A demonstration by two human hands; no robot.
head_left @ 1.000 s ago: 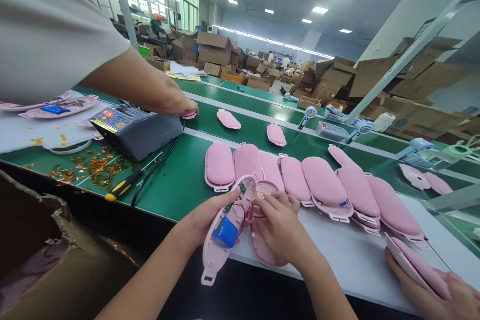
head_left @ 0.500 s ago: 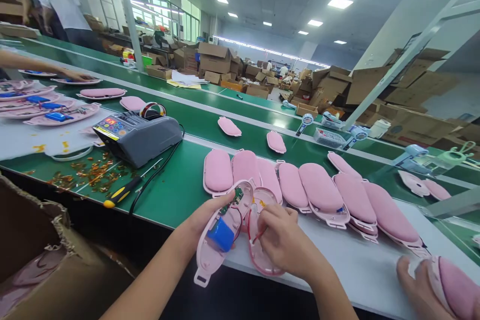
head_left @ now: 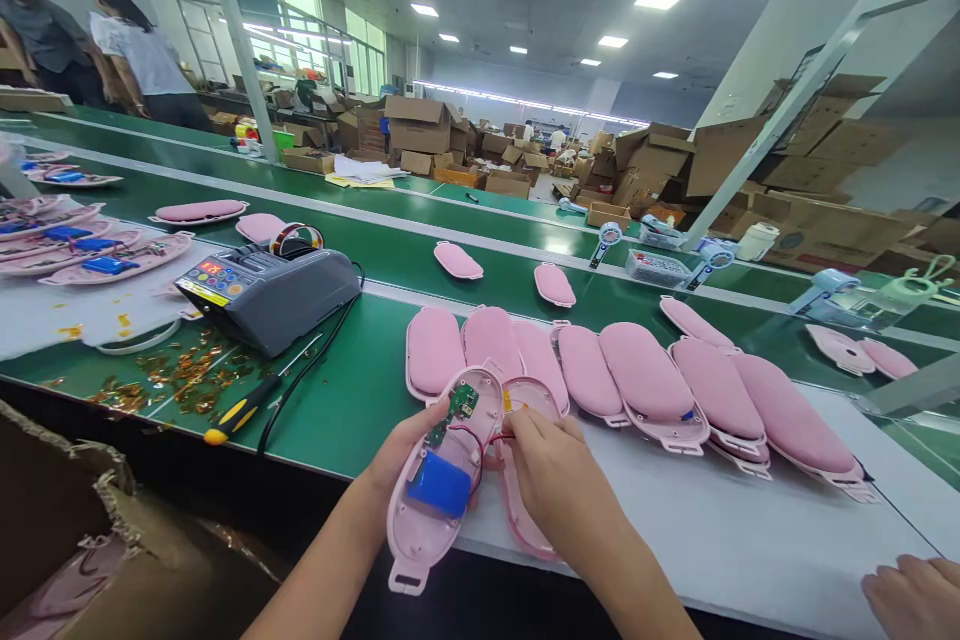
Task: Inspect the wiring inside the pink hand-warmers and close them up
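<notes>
My left hand [head_left: 390, 455] grips an opened pink plastic shell half [head_left: 420, 548] by its left edge. Inside it sit a blue battery pack [head_left: 439, 485] and a green circuit board [head_left: 463, 401]. To its right lies the matching shell half [head_left: 517, 510], with a bit of yellow tape near its top. Over that half, my right hand [head_left: 551, 465] has its fingertips pinched on a red wire [head_left: 501, 437] that runs across from the first half. The fingers hide the wire's end.
Closed pink padded cases [head_left: 649, 370] stand in a row behind my hands. Left are a grey tape dispenser [head_left: 277, 295], a yellow-black screwdriver [head_left: 240, 410], amber tape scraps [head_left: 180, 370] and open shells with batteries [head_left: 112, 265]. Another person's hand [head_left: 915, 595] rests at right; a cardboard box [head_left: 172, 560] stands lower left.
The shell half in my left hand has turned more face-up. My right hand's fingers have closed together at the wire. The other person's hand at right no longer shows a pink case.
</notes>
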